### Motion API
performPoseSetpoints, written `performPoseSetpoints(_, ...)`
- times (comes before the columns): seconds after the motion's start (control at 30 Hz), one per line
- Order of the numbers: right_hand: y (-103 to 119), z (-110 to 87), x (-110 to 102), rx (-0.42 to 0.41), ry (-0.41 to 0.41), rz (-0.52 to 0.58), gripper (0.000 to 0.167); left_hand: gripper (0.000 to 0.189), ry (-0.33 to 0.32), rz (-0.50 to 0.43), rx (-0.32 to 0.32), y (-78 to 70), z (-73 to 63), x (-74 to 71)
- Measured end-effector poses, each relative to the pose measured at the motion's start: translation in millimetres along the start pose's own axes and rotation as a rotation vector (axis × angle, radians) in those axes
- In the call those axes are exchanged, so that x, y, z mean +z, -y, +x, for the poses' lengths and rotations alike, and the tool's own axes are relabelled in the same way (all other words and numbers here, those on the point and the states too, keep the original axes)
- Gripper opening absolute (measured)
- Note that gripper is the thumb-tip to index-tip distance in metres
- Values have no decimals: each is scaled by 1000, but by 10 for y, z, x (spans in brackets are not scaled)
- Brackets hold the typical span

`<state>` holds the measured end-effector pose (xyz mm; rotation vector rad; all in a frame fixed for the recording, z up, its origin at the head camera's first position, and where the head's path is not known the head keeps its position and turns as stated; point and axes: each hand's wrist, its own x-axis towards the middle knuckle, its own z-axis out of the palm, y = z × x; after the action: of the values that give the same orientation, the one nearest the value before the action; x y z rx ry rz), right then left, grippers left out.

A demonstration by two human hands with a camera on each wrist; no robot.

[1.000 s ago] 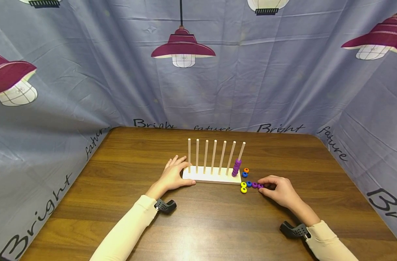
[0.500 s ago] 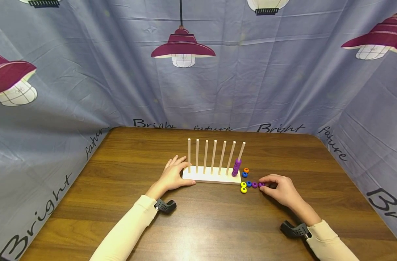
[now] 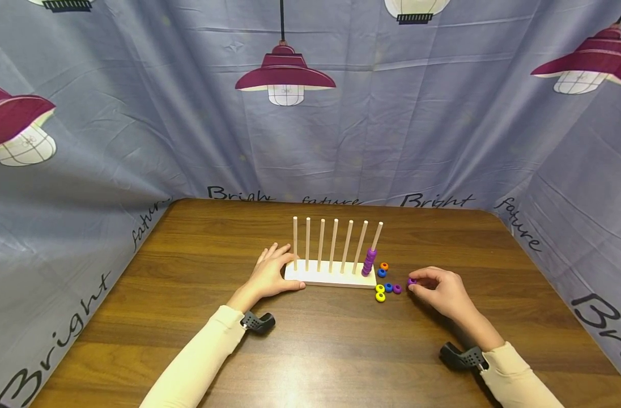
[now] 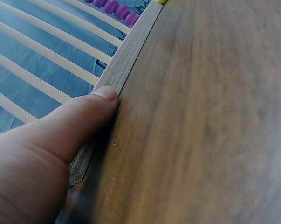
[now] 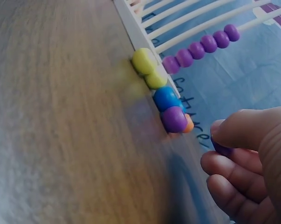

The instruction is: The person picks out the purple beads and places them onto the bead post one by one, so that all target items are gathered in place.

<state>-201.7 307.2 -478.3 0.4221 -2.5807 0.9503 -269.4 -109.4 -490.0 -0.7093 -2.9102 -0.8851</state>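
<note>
A pale wooden peg rack (image 3: 328,276) with a row of upright pegs stands on the table. My left hand (image 3: 271,275) holds its left end, thumb (image 4: 91,109) along the front edge and fingers spread behind. Purple beads (image 3: 369,263) are stacked low on the rightmost peg. My right hand (image 3: 445,293) pinches one purple bead (image 5: 222,147) between thumb and forefinger, just right of the loose beads. Beside the rack's right end lie a purple bead (image 3: 397,289), two blue beads (image 3: 388,288), an orange bead (image 3: 384,266) and two yellow beads (image 3: 380,297).
The brown wooden table (image 3: 331,345) runs back to a blue-grey curtain (image 3: 188,113) printed with lamps and lettering, which also hangs along both sides. A black wrist mount (image 3: 258,323) sits on the left wrist, another black mount (image 3: 462,357) on the right.
My right hand has drawn the purple bead slightly right and back, away from the other loose beads. The left hand and the rack keep their place.
</note>
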Motion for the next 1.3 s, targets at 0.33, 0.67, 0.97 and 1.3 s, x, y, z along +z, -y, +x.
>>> performPoseSetpoints(0.33, 64, 47, -27, 6, -61, 58, 17, 68, 1, -3, -7, -20, -7, -10)
performPoseSetpoints(0.67, 211, 156, -63, -18, -150, 121, 18, 69, 1, 6, -8, -8, -4, 4)
performPoseSetpoints(0.97, 410, 281, -138, 5, -190, 165, 18, 67, -4, -9, -7, -28, -1, -2)
performPoseSetpoints(1.3, 642, 435, -182, 11, -238, 237, 20, 67, -3, -5, -9, -19, 0, 5)
